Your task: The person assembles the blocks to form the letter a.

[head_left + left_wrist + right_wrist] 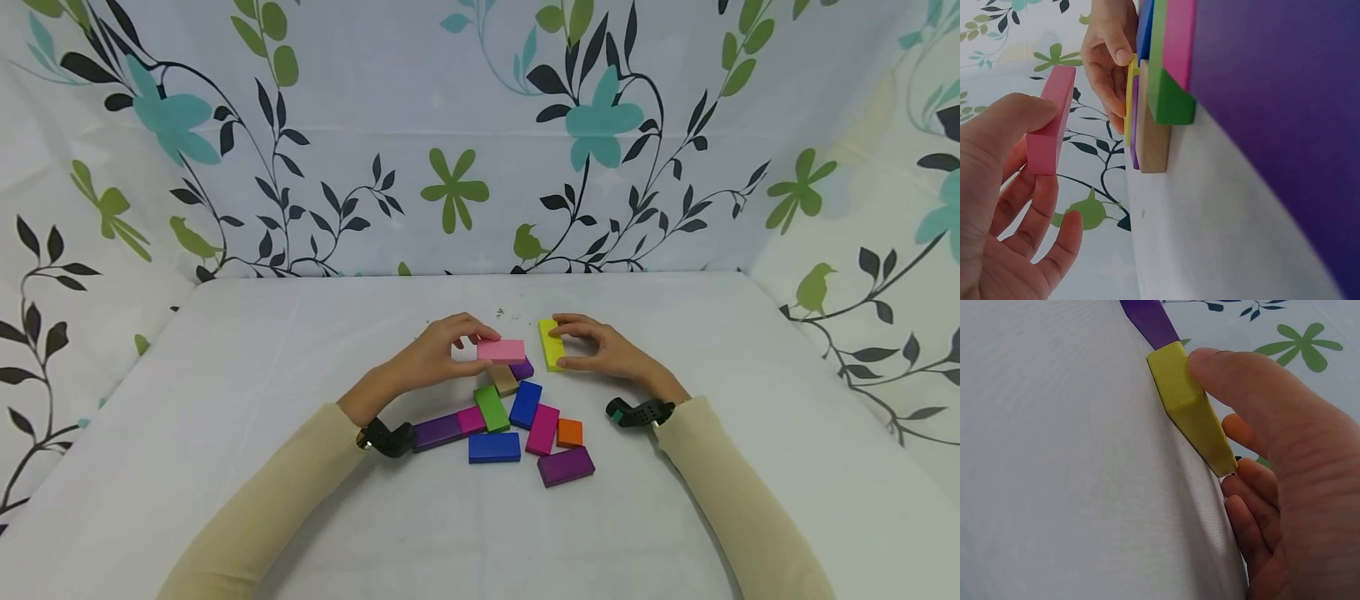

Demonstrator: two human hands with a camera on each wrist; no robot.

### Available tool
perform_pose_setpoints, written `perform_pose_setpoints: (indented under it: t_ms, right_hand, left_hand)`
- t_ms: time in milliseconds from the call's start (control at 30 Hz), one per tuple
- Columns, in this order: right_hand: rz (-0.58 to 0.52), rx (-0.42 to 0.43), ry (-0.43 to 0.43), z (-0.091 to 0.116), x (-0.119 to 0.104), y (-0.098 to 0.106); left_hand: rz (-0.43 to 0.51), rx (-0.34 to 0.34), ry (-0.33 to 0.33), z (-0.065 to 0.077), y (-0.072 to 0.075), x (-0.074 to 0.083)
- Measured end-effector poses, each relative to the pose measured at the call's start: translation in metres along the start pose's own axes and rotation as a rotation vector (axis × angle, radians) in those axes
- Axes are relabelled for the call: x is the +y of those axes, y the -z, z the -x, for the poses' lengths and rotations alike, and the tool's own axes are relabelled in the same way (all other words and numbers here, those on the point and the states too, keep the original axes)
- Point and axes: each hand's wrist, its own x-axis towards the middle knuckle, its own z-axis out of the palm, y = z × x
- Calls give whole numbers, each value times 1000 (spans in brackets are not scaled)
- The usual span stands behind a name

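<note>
My left hand (437, 352) pinches a pink block (501, 352) between thumb and fingers. In the left wrist view this pink block (1054, 122) is held up off the table. My right hand (609, 350) has its thumb and fingers on a yellow block (549, 348), which lies on the table at the pile's far right. The right wrist view shows the thumb on the yellow block (1179, 381) near one end and fingertips by the other. Just below the pink block are a natural wood block (503, 381) and a purple block (522, 368), both partly covered.
Closer in lie a green block (491, 408), blue blocks (526, 405) (494, 448), magenta blocks (542, 430) (472, 420), an orange block (570, 432) and purple blocks (566, 467) (438, 433). A white cloth (337, 533) covers the table; a patterned curtain (360, 108) hangs behind.
</note>
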Motion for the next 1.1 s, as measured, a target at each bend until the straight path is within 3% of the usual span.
perform_pose_setpoints:
  t_ms: [433,833,1100]
  right_hand:
    - [-26,-10,-1,-1,1,-1]
    - [-40,6,-43,1,-1,1]
    - [-27,-4,-22,1,0,1]
  left_hand:
    - [60,23,-78,-28,-2,11]
    - [85,24,-58,-51,-15,13]
    - [103,30,-52,-63,-23,10]
